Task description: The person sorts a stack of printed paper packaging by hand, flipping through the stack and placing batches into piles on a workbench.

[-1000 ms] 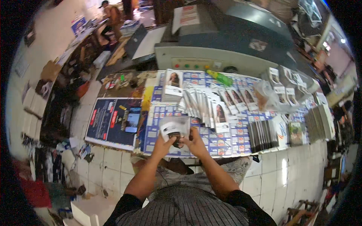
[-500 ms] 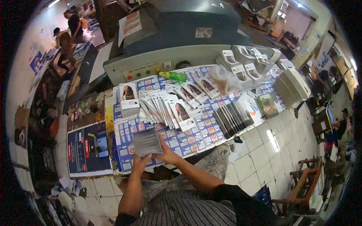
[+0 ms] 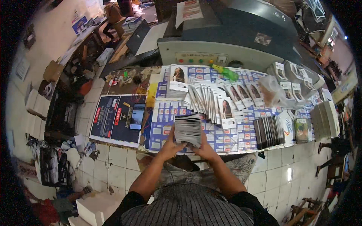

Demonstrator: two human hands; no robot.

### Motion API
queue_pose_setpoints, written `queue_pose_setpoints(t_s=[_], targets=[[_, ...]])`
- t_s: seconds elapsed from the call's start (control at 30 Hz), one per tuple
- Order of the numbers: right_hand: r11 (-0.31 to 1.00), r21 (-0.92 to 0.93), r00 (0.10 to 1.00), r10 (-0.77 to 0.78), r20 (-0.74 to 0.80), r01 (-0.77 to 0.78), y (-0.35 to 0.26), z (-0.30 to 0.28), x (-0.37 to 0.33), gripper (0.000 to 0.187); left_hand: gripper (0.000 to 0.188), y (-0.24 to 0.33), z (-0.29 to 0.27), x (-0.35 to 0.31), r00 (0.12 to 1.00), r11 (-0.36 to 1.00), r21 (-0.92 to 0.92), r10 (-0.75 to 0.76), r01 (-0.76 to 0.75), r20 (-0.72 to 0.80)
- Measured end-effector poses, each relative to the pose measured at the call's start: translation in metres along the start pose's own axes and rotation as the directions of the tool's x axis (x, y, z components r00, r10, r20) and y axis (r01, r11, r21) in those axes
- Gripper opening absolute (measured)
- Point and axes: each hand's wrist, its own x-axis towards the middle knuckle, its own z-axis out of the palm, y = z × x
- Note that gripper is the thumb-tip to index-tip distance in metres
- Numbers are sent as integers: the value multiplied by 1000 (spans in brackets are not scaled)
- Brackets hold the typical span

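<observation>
Above the blue sheet, near its front edge, 2 hands grasp 1 stack, layered edges showing: the left hand has its fingers around the left side, the right hand around the right. Beyond lie fanned cards; leftward, 1 phone.

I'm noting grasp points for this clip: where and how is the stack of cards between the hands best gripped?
Likely by the left and right sides of the stack of cards, toward its close end, coming from the near side: its many thin layered edges could slip, so squeezing inward should keep them together.
</observation>
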Motion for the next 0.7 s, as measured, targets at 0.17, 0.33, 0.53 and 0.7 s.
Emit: queue_pose_setpoints(t_s=[0.17,0.33,0.53,0.7], targets=[[969,-213,988,-142,-56,127,-22,4,23,77,63,2,-18,12,985,976,146,-151,163,-89],[928,263,963,271,4,-263,-35,16,29,58,47,-1,-28,18,962,959,-84,-272,270,-6],[816,250,831,552,-71,-521,16,26,55,35,39,-60,-30,32,919,895,-226,-394,384,1],[824,-7,817,561,-137,-567,-5,26,53,51,54,-19,-34,40,830,789,320,-558,525,12]])
